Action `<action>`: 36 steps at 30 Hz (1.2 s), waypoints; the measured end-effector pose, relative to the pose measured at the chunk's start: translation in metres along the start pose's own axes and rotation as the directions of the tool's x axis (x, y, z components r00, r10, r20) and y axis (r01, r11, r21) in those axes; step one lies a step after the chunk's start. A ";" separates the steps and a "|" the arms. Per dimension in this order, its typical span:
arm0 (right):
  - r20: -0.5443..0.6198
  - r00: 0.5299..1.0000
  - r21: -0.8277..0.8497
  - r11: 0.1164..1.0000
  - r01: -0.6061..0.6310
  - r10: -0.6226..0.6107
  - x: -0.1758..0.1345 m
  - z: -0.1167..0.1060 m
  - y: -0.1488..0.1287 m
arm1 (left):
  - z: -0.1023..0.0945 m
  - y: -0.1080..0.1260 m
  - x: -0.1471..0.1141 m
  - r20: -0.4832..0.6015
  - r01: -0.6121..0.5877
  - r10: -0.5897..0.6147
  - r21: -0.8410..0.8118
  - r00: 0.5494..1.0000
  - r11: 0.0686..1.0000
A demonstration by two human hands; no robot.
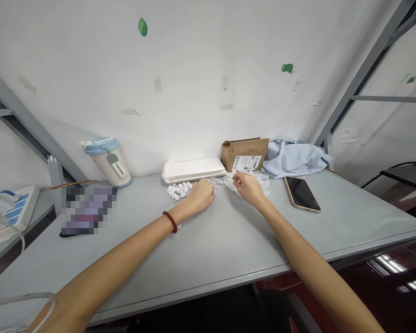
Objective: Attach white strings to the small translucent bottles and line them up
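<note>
Both my arms reach far across the grey table (pixel 229 245). My left hand (pixel 201 195), with a red bead bracelet on the wrist, rests curled on the table beside a heap of small white plastic parts (pixel 179 190). My right hand (pixel 248 186) pinches a small clear plastic bag (pixel 229 183) at the edge of a loose pile of such bags (pixel 263 182). What the left fingers hold is too small to tell.
A white foam lunch box (pixel 193 169), an open cardboard box (pixel 245 155) and a light blue cloth (pixel 294 157) line the wall. A phone (pixel 301 194) lies at right, a lidded cup (pixel 108 162) and a power strip (pixel 10 210) at left.
</note>
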State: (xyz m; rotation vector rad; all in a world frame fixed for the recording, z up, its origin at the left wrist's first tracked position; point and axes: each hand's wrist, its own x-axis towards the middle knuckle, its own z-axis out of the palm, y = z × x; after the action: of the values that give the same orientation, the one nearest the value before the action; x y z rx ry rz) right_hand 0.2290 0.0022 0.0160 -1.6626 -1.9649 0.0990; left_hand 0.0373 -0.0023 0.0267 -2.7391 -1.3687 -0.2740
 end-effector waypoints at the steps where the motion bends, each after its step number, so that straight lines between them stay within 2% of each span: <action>1: 0.006 1.000 -0.003 1.000 -0.006 0.006 0.001 0.000 0.001 | 0.000 0.000 0.000 -0.007 0.003 -0.003 -0.013 1.000 1.000; 5: 0.059 0.998 -0.027 1.000 -0.009 0.011 0.000 0.001 0.004 | -0.008 -0.004 -0.002 -0.040 0.033 -0.037 -0.083 0.999 0.996; 8: 0.086 0.996 -0.055 0.998 -0.008 0.013 -0.002 0.002 0.001 | -0.018 -0.011 -0.009 -0.116 0.068 -0.100 -0.252 0.988 0.965; 11: 0.100 0.995 -0.117 0.993 -0.005 0.016 -0.004 0.004 -0.004 | -0.027 -0.018 -0.026 -0.229 0.084 -0.205 -0.448 0.952 0.890; 17: 0.135 0.990 -0.316 0.946 0.077 -0.036 -0.008 0.012 -0.015 | -0.028 -0.040 -0.072 -0.296 0.178 -0.398 -0.562 0.868 0.807; 21: 0.124 0.991 -0.385 0.917 0.101 -0.057 -0.008 0.021 -0.018 | -0.025 -0.051 -0.085 -0.291 0.223 -0.450 -0.574 0.844 0.788; 29: 0.118 0.992 -0.431 0.898 0.092 -0.045 -0.009 0.027 -0.018 | -0.016 -0.051 -0.080 -0.218 0.270 -0.507 -0.641 0.834 0.719; 32: 0.083 0.996 -0.388 0.919 0.067 -0.037 -0.008 0.025 -0.016 | -0.016 -0.048 -0.079 -0.192 0.281 -0.550 -0.698 0.813 0.658; 36: 0.026 0.999 -0.220 0.975 -0.029 0.035 -0.007 0.021 -0.013 | -0.016 -0.047 -0.079 -0.176 0.266 -0.581 -0.759 0.795 0.594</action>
State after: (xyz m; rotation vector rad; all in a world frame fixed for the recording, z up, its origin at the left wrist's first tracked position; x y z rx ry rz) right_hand 0.2085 -0.0016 0.0011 -1.8420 -2.0320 -0.0858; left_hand -0.0483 -0.0384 0.0269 -2.4561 -2.0971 -1.6377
